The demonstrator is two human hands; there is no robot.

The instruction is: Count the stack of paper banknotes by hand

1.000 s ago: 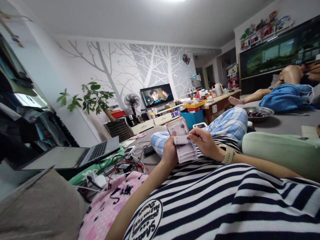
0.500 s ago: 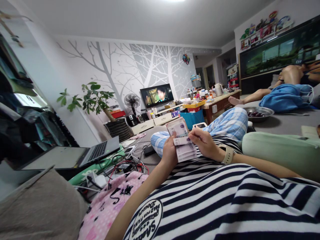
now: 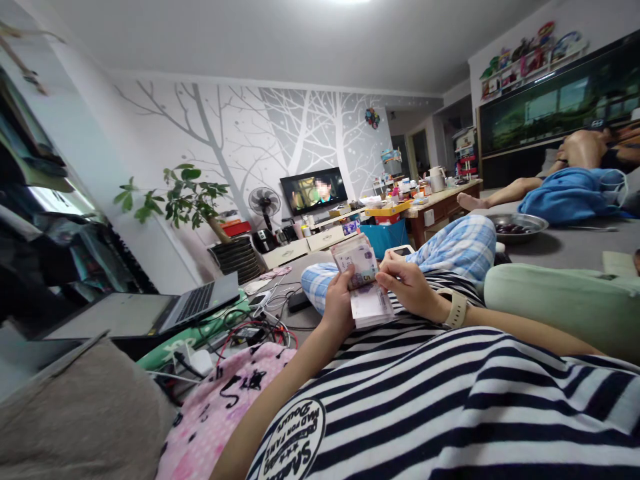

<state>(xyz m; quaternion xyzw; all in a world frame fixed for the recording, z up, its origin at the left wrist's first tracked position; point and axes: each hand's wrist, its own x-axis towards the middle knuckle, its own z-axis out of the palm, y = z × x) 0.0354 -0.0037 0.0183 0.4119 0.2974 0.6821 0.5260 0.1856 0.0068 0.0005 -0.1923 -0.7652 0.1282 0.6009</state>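
Banknotes in a thick purplish paper stack [image 3: 364, 287] are held above the black-and-white striped shirt [image 3: 450, 393], clasped by the left hand [image 3: 339, 308] along 1 edge. The top note is pinched by the right hand [image 3: 410, 287]. A grey open laptop [image 3: 165, 310] is set well apart.

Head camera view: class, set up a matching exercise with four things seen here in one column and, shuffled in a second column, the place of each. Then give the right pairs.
Things
1. stack of banknotes
2. laptop
3. metal bowl
4. standing fan

Places
A. by the wall, just left of the television
B. open, at the person's left, next to a tangle of cables
C. held between the left hand and the right hand
D. on the grey surface at the right, near a blue cloth

Pairs: 1-C, 2-B, 3-D, 4-A
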